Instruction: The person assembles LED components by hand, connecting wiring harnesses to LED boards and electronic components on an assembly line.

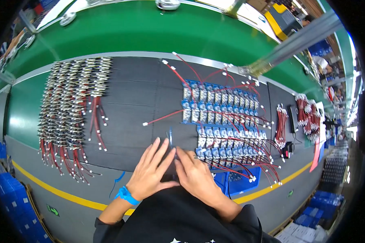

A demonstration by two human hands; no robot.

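My left hand lies low over the dark mat with its fingers stretched out and the thumb apart, a blue wristband on its wrist. Close beside it, my right hand has its fingers bent and pressed together, and whatever they hold is hidden. Just beyond the fingertips a thin blue strip-like piece stands out against the mat. Right of my right hand, rows of small blue-and-white electronic pieces lie side by side with red wires and white connectors.
At the left lies a dense block of slim metallic parts with red leads. Bundled red wires lie at the right, near a metal post. A blue tray sits below the mat's front edge. The dark mat covers the green bench.
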